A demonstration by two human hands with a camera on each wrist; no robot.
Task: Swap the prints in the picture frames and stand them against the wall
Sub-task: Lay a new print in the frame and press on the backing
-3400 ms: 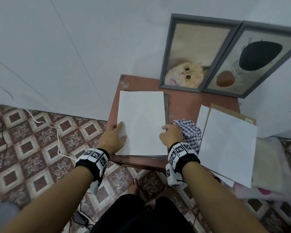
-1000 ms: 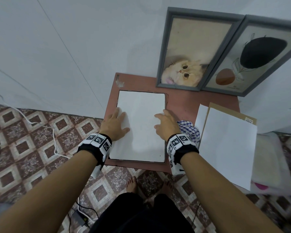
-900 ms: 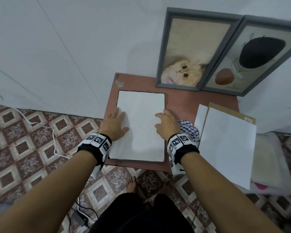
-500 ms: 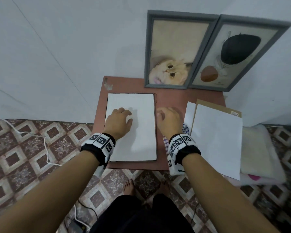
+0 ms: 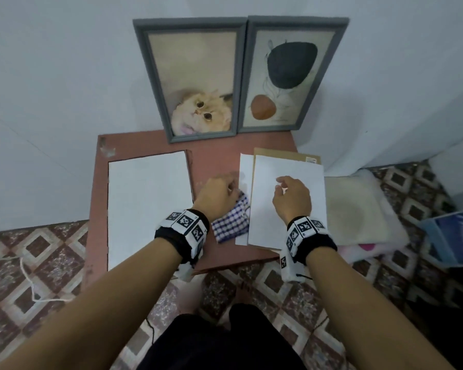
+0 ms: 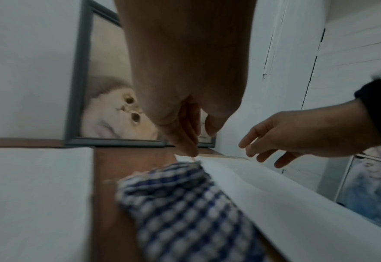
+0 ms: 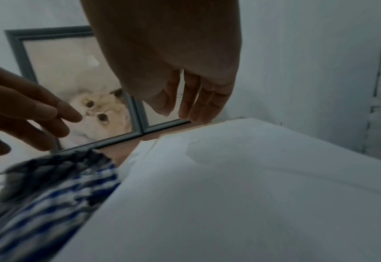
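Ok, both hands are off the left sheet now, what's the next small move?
Probably lower the right hand onto the top white sheet of the right stack and lift it by its edge. Both the right hand and the left hand hover open there, holding nothing, and the checked cloth lies clear of it.

The head view looks steeply down from above onto the desk (image 5: pixel 217 153), facing the far wall, with both forearms entering from the near edge. The left wrist view sits low, close to the desk surface, and looks along the left hand (image 6: pixel 185 74) toward the far wall. The right wrist view sits equally low over the white sheets (image 7: pixel 241 186) at the right and looks along the right hand (image 7: pixel 173 62) to the far left. All three views share the cat picture frame (image 5: pixel 193 76) (image 6: pixel 77 88) (image 7: pixel 19 47) and the checked cloth (image 5: pixel 231 220) (image 6: pixel 185 203) (image 7: pixel 50 186).
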